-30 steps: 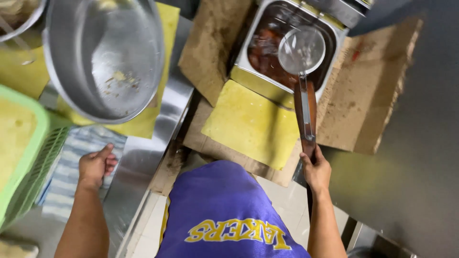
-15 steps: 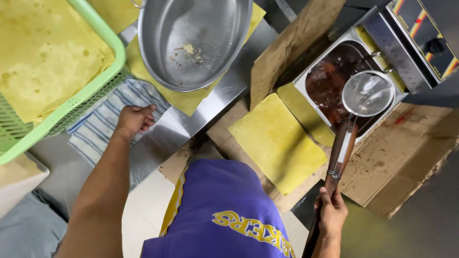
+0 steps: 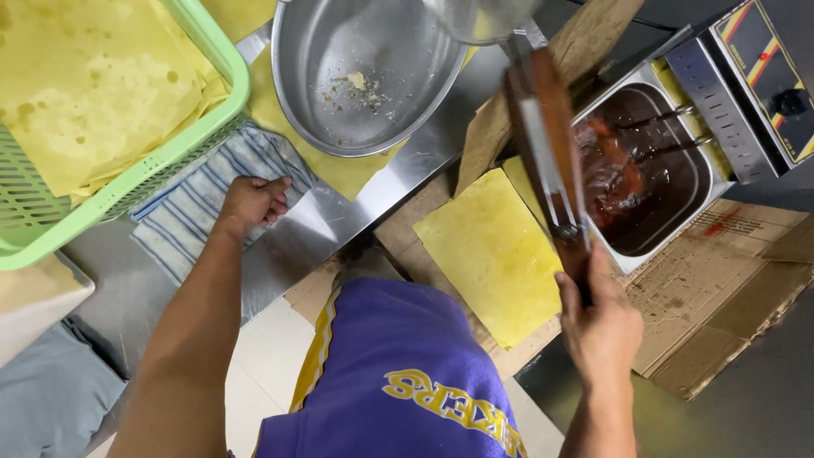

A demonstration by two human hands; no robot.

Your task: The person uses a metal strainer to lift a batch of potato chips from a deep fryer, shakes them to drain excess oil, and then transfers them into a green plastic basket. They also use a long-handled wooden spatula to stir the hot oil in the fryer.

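At the upper left of the frame a green basket (image 3: pixel 182 161) holds yellow paper. Just below it, the left hand (image 3: pixel 250 203) rests on a striped cloth (image 3: pixel 191 216) on the steel surface (image 3: pixel 326 229), fingers loosely curled, gripping nothing. At upper centre sits a metal bowl (image 3: pixel 365 76) with crumbs. Right of centre, the right hand (image 3: pixel 598 326) has its fingers closed around the wooden handle of a skimmer (image 3: pixel 547 153), whose long axis runs from lower right up to the top edge, mesh head pointing upward. Beside it stands a fryer (image 3: pixel 653 161) of dark oil.
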